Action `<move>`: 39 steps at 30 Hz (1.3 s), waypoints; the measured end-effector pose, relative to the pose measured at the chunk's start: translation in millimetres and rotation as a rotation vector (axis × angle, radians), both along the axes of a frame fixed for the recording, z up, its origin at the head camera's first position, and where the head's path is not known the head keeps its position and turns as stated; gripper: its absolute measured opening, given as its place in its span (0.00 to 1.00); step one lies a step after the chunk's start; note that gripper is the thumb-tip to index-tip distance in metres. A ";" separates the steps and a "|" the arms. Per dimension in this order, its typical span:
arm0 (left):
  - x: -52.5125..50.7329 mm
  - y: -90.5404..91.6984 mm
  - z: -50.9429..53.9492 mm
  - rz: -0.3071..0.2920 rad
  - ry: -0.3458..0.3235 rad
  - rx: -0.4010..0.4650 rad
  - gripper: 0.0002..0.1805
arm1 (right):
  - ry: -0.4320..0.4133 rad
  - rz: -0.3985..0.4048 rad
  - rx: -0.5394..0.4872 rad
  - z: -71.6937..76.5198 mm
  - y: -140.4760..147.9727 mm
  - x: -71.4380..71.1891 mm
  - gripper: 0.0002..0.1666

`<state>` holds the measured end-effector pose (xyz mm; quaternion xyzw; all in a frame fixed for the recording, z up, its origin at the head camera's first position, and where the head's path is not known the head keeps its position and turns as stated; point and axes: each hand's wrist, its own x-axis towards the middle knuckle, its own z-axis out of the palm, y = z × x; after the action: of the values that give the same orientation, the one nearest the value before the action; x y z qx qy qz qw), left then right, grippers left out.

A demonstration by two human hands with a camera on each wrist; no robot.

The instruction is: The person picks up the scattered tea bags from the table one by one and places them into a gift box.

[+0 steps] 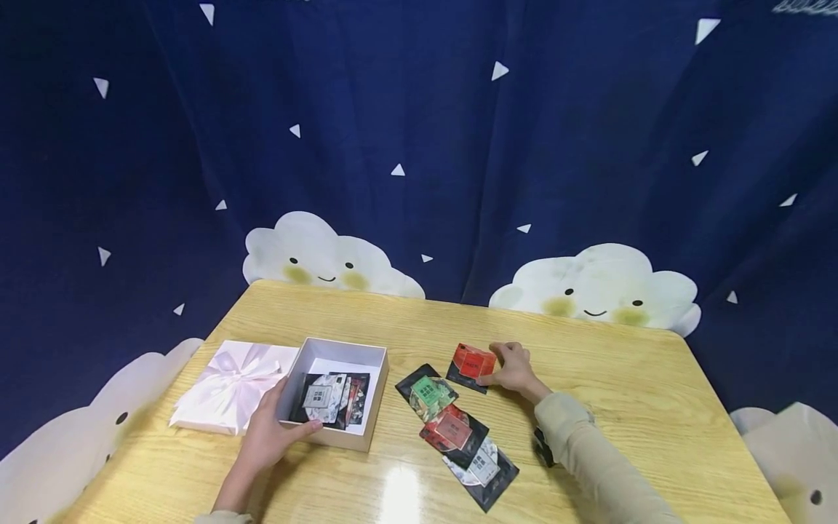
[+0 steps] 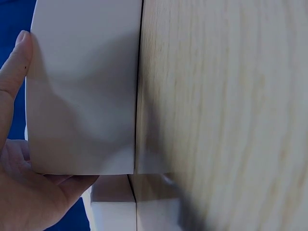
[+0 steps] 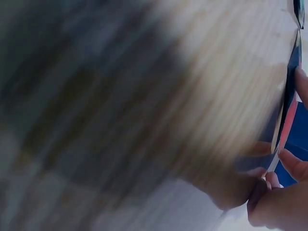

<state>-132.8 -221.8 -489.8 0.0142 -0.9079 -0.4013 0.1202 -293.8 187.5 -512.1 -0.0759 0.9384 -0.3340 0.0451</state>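
Note:
In the head view my left hand (image 1: pixel 265 433) holds the front left corner of an open white box (image 1: pixel 340 439). Its thumb lies on the front rim, and the left wrist view shows the fingers against the box's side. Several dark sachets, one with a white and grey label (image 1: pixel 318 394), lie inside the box. My right hand (image 1: pixel 515 370) pinches the right edge of a red and black sachet (image 1: pixel 473 364) between thumb and fingers. The right wrist view shows that sachet (image 3: pixel 290 91) edge-on, close to the tabletop.
Between box and right arm lies an overlapping row: a green-labelled sachet (image 1: pixel 427 391), another red sachet (image 1: pixel 453 431) and a white-labelled sachet (image 1: pixel 484 469). A pale pink lid with a ribbon bow (image 1: pixel 237 382) lies left of the box. The wooden table (image 1: pixel 622 407) ends at a dark blue curtain.

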 end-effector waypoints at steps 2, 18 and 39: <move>-0.1 -0.2 -0.1 0.001 -0.003 -0.004 0.54 | 0.002 0.005 0.024 -0.1 -0.2 0.5 0.48; -1.2 -0.6 -2.0 0.001 -0.006 0.002 0.54 | 0.058 -0.027 -0.005 0.0 -3.4 3.2 0.44; -1.7 -0.8 -1.5 -0.004 -0.005 0.004 0.55 | 0.127 -0.120 -0.247 11.7 -1.6 8.0 0.34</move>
<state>-134.5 -222.6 -491.3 0.0139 -0.9074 -0.4034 0.1170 -285.8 185.9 -500.5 -0.0455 0.8940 -0.4436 -0.0442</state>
